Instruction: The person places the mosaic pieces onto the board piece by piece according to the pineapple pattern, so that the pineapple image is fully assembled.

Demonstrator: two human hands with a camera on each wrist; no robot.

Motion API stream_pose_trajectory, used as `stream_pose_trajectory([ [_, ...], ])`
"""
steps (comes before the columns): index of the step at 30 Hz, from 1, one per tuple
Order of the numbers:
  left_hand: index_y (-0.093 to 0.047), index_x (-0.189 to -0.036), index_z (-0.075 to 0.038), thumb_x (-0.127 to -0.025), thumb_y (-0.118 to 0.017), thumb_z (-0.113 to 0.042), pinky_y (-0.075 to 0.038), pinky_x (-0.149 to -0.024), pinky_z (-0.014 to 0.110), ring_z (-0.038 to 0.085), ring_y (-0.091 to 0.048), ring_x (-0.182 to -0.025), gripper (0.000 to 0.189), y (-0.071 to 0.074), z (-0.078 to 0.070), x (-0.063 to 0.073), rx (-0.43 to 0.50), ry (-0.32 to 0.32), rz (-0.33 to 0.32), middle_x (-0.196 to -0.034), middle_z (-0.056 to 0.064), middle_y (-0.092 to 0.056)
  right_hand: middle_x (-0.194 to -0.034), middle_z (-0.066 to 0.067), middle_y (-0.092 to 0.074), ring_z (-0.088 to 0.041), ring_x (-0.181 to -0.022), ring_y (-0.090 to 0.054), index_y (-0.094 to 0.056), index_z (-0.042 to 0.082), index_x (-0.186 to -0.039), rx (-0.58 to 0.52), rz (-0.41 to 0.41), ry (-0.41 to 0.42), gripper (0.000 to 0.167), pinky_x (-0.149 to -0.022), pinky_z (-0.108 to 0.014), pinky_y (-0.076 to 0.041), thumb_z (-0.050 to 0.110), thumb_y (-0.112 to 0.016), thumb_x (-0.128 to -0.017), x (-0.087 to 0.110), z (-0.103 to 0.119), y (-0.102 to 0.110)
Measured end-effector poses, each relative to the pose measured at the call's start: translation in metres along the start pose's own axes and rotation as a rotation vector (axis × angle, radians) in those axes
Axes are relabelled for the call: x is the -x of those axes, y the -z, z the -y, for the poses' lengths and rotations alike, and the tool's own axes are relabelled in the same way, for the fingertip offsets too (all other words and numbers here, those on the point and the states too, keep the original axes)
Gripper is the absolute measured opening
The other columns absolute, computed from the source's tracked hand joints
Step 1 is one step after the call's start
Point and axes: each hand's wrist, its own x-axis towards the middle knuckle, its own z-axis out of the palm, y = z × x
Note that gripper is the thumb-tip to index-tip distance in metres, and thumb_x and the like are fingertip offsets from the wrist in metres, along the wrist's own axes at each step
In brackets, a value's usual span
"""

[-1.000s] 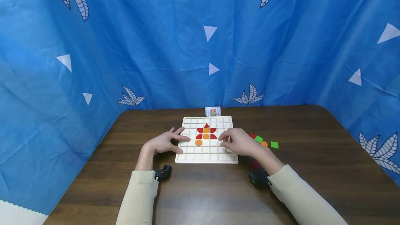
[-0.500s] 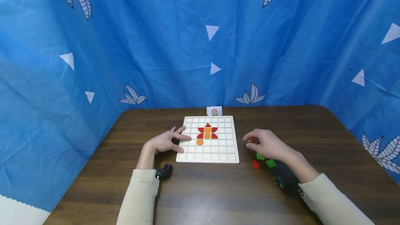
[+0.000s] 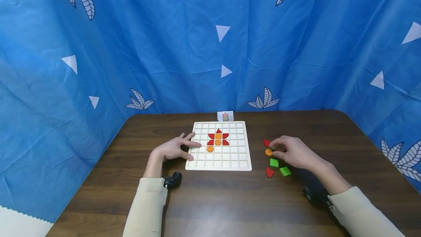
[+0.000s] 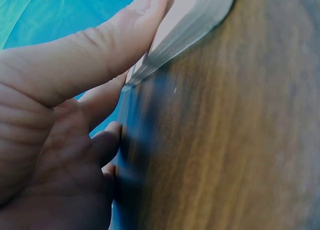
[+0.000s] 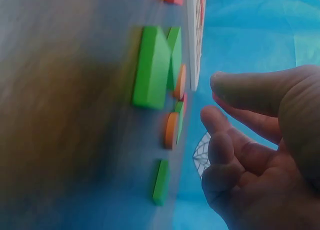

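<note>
A white gridded board (image 3: 231, 158) lies on the table, bearing a figure of red and orange pieces. Spread over its left edge is my left hand (image 3: 172, 149), fingers and thumb resting on it; the left wrist view shows the thumb (image 4: 100, 55) on the board's side. My right hand (image 3: 292, 151) hovers over loose pieces right of the board, thumb and fingers apart with nothing between them. By its fingertips are an orange disc (image 3: 269, 152) and a red piece (image 3: 266, 142). Green squares (image 3: 274, 162) lie nearer me. The hand hides some pieces from the head view.
A small pattern card (image 3: 225, 116) stands or lies behind the board. One orange disc (image 3: 210, 149) sits on the board below the red figure. Another red piece (image 3: 269, 172) lies near the green ones. A blue curtain (image 3: 184, 46) hangs behind the table.
My right hand has moved from the board's right side out to the loose pieces, then slightly farther right, uncovering an orange disc and a red piece. My left hand has stayed on the board.
</note>
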Motion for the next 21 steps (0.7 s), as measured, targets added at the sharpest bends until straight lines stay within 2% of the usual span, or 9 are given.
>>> stream_pose_trajectory([
  [6,-0.071,-0.134,-0.030,-0.082,-0.086,-0.020,-0.010,-0.123,0.071,0.038,0.009,-0.161,0.055,-0.001,0.000,0.000,0.007,0.008,-0.007,-0.173,0.000,-0.022,-0.113,-0.012,-0.072,-0.020,-0.087,-0.059,-0.076,0.007,-0.117,0.033,0.001,-0.023,0.025,-0.075,-0.037,-0.056,0.011,-0.077,-0.092,0.004,-0.007,0.004],
  [12,-0.070,-0.134,-0.031,-0.083,-0.086,-0.021,-0.010,-0.123,0.072,0.038,0.009,-0.161,0.055,0.000,0.001,-0.002,-0.013,0.003,-0.006,-0.173,-0.001,-0.021,-0.109,-0.010,-0.072,-0.027,-0.097,-0.065,-0.076,0.007,-0.112,0.031,-0.013,-0.009,0.023,-0.087,-0.052,-0.058,0.009,-0.079,-0.089,0.014,-0.013,0.007],
  [14,-0.070,-0.135,-0.031,-0.083,-0.086,-0.021,-0.009,-0.123,0.071,0.038,0.009,-0.161,0.055,0.001,0.002,-0.002,-0.014,0.004,0.001,-0.173,-0.001,-0.021,-0.110,-0.010,-0.071,-0.027,-0.097,-0.064,-0.076,0.008,-0.112,0.033,-0.021,-0.015,0.023,-0.085,-0.051,-0.058,0.009,-0.079,-0.089,0.017,-0.017,0.008],
  [18,-0.070,-0.135,-0.029,-0.083,-0.087,-0.022,-0.009,-0.123,0.072,0.040,0.009,-0.161,0.056,0.001,0.003,-0.003,-0.007,-0.007,0.008,-0.174,0.001,-0.020,-0.114,-0.013,-0.069,-0.022,-0.088,-0.058,-0.075,0.008,-0.113,0.041,-0.032,-0.036,0.024,-0.075,-0.040,-0.053,0.010,-0.078,-0.090,0.020,-0.028,0.011],
  [21,-0.071,-0.134,-0.028,-0.082,-0.087,-0.021,-0.008,-0.124,0.071,0.039,0.010,-0.161,0.055,0.001,0.004,-0.004,0.013,-0.003,0.006,-0.173,0.000,-0.021,-0.115,-0.015,-0.068,-0.022,-0.088,-0.057,-0.074,0.008,-0.113,0.053,-0.036,-0.050,0.023,-0.075,-0.039,-0.052,0.010,-0.078,-0.090,0.021,-0.037,0.012],
])
